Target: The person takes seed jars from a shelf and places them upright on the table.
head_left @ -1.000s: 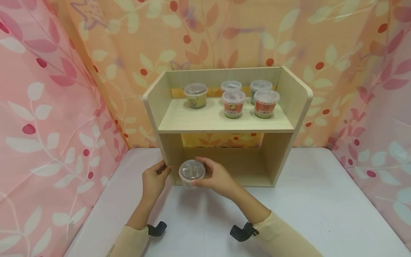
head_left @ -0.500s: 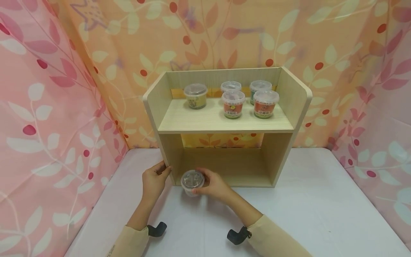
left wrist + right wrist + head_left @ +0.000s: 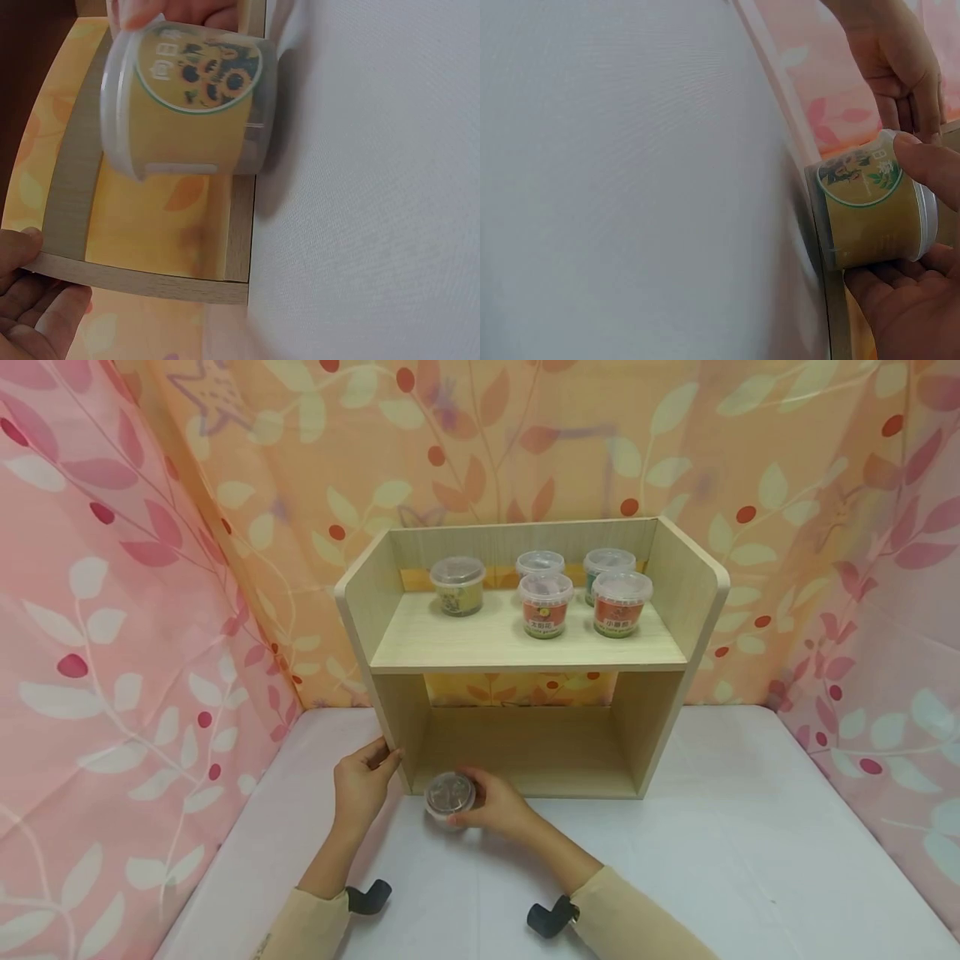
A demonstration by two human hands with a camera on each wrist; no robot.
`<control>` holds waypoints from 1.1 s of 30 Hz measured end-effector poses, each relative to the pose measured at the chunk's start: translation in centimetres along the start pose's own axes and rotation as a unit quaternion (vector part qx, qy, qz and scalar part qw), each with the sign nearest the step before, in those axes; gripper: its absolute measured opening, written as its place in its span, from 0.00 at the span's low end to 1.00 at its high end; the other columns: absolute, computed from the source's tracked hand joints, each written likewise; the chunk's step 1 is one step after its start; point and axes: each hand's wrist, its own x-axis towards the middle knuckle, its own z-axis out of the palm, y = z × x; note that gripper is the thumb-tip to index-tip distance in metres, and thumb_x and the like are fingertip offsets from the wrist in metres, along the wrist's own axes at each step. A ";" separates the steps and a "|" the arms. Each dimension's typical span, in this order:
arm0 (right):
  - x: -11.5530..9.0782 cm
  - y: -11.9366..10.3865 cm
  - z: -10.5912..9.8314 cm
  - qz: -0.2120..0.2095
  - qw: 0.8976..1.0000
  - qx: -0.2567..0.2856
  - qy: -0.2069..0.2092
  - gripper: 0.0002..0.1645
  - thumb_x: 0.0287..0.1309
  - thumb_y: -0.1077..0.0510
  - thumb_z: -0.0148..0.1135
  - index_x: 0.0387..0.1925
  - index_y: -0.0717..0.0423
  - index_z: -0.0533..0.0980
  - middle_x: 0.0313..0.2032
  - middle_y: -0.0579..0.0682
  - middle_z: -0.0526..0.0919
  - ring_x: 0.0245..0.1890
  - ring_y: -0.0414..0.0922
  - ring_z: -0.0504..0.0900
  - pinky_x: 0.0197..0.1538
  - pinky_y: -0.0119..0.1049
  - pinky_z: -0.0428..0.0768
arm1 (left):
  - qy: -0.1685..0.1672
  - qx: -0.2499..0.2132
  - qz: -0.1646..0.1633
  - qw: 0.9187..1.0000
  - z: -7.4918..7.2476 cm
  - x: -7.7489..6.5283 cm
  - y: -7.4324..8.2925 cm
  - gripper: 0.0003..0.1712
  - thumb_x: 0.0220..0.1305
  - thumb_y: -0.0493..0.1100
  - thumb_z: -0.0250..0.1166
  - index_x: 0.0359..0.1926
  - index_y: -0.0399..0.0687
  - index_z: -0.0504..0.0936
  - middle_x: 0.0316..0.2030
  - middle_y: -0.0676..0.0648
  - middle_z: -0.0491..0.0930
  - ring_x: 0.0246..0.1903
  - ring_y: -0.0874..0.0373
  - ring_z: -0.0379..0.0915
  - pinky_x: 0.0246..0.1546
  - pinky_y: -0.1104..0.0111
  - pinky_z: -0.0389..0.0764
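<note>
My right hand (image 3: 498, 807) grips a lidded clear plastic cup (image 3: 450, 795) by its side, thumb in front and fingers behind. In the left wrist view the cup (image 3: 187, 127) shows a yellow label with printed sunflowers. The cup is upright, low over the white table and just in front of the lower compartment's left end. My left hand (image 3: 364, 783) pinches the front edge of the left side panel (image 3: 150, 283) of a pale wooden shelf (image 3: 480, 652), thumb on one face and fingers on the other.
On the upper board stand several similar lidded cups: a yellow-labelled cup (image 3: 457, 587) at left, two red-labelled ones, a front cup (image 3: 545, 606) and its neighbour (image 3: 621, 603), with others behind. Floral curtains (image 3: 495, 443) surround the white table (image 3: 675, 860).
My right hand has drawn the cup toward me and lower, from the lower compartment's opening to just in front of it. My left hand stays on the side panel.
</note>
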 end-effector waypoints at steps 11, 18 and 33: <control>-0.1 0.7 0.0 -0.016 1.000 -0.013 0.000 0.53 0.49 0.57 0.82 0.72 0.67 0.65 0.70 0.63 0.72 0.70 0.57 0.72 0.71 0.50 0.73 | -0.001 0.004 -0.005 1.000 0.1 -0.2 0.1 0.18 0.64 0.38 0.73 0.54 0.36 0.86 0.46 0.37 0.88 0.46 0.47 0.87 0.42 0.72 0.87; -0.2 0.6 0.2 -0.025 1.000 -0.017 0.001 0.52 0.49 0.57 0.82 0.72 0.67 0.65 0.69 0.63 0.72 0.70 0.57 0.72 0.71 0.50 0.73 | -0.002 -0.003 -0.001 1.000 0.0 -0.1 0.1 0.18 0.64 0.38 0.73 0.54 0.36 0.86 0.47 0.37 0.88 0.46 0.46 0.87 0.42 0.72 0.87; -0.4 0.0 0.1 -0.013 0.996 -0.086 0.007 0.57 0.47 0.51 0.83 0.73 0.66 0.63 0.70 0.61 0.72 0.72 0.56 0.69 0.74 0.53 0.69 | -0.003 0.008 -0.010 1.000 -0.1 -0.1 0.3 0.19 0.64 0.38 0.73 0.55 0.37 0.86 0.47 0.38 0.88 0.48 0.47 0.87 0.42 0.74 0.86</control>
